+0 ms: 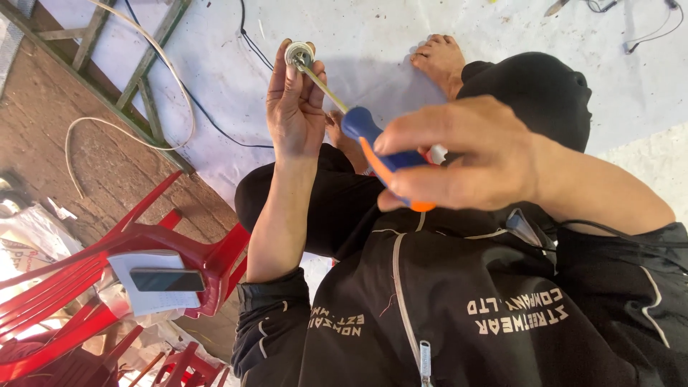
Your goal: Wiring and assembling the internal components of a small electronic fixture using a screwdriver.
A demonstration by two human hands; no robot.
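At the far left, red plastic chairs [107,279] are stacked on a brown brick floor, with a dark phone [167,279] lying on a white pad on one seat. Above them a pale cable [115,123] loops across the bricks onto a light grey sheet [373,43] that covers the ground, beside a wooden frame [147,86] and a thin black wire [215,122].

Left of centre, the hand seen on the left [294,100] is raised, its fingers closed around a small round metal fitting [299,54] held at the fingertips. The metal shaft of a screwdriver [380,147] meets that fitting. Its blue and orange handle runs down and right into the other hand [473,154], which is wrapped tightly around it, close to the camera.

Below both hands lies a black zipped jacket [459,301] with pale lettering. At top centre a bare foot [441,61] rests on the sheet beside a black-clad knee [537,89].
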